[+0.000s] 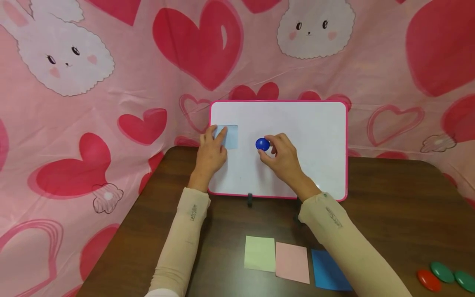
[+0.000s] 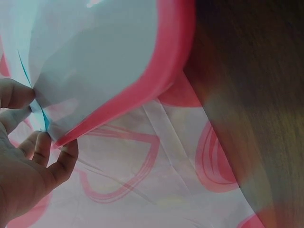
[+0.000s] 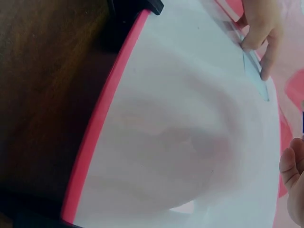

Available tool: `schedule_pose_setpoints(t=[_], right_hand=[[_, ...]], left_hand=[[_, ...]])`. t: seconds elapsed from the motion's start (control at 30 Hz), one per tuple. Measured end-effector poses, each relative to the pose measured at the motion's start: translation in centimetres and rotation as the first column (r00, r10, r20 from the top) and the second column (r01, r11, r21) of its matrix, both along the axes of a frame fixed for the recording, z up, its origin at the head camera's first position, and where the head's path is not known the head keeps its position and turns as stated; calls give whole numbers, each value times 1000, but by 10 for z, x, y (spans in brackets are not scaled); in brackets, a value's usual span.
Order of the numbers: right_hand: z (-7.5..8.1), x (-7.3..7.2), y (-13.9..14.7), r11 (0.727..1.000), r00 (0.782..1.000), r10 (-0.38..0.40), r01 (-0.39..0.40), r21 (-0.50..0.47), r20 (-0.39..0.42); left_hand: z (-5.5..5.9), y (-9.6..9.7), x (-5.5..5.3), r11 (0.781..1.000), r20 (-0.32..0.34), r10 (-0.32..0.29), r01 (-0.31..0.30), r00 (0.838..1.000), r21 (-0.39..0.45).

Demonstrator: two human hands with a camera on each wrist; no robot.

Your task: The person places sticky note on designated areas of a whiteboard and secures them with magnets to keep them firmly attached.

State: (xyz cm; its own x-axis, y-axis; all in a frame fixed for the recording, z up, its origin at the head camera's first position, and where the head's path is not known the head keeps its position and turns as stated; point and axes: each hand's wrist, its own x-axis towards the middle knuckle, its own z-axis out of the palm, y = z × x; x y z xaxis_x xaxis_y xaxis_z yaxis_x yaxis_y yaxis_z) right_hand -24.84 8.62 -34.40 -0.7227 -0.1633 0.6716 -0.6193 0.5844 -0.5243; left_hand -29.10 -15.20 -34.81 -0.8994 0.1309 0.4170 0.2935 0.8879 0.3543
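Note:
A light blue paper square [image 1: 232,138] lies against the left part of a pink-framed whiteboard [image 1: 304,123]. My left hand [image 1: 210,152] presses it there with spread fingers, some of them at the board's left edge. In the left wrist view, the fingertips of the left hand [image 2: 33,161] touch the paper's edge [image 2: 43,118] and the pink frame [image 2: 109,111]. My right hand [image 1: 283,159] pinches a round blue magnet [image 1: 262,144] between thumb and fingers, in front of the board and to the right of the paper. The right wrist view shows only part of the right hand [image 3: 295,175].
Black feet [image 1: 250,200] hold the board on the dark wooden table [image 1: 222,231]. Nearer lie green [image 1: 259,253], pink [image 1: 292,262] and darker blue [image 1: 328,272] paper squares. One red magnet [image 1: 429,280] and two green magnets [image 1: 442,272] sit at the right. A patterned pink cloth [image 1: 148,86] hangs behind.

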Motion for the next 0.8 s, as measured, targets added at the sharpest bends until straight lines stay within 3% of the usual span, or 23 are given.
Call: schedule_pose_setpoints(t=[0.53, 0.8], right_hand=[[2, -16, -21, 996, 998, 9, -15, 87, 63], [2, -30, -34, 992, 1000, 24, -25, 120, 10]], left_hand=[[-3, 1, 1, 1000, 3, 9, -9, 1000, -12], [-3, 0, -1, 1000, -6, 11, -11, 1000, -28]])
